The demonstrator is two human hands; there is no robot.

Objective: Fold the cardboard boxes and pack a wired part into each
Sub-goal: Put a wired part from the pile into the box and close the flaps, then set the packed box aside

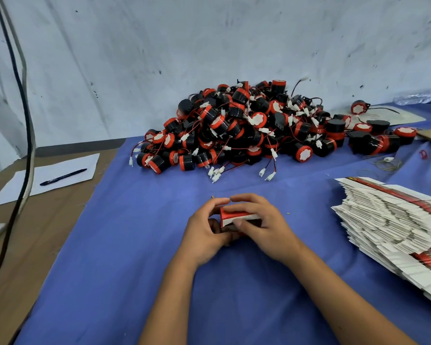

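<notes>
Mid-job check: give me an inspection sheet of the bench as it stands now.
Surface: blue cloth over a brown table.
Job's things: small box in both hands; pile of wired parts behind it; stack of flat boxes at right.
Clutter: pen on paper sheet; plastic bottle; rubber bands.
Grippers: left hand and right hand grip the box.
Cables: two cables hang at left.
Surroundings: scuffed white wall.

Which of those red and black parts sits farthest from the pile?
The lone part at far right by the bottle, white face showing, apart from the pile.
</notes>
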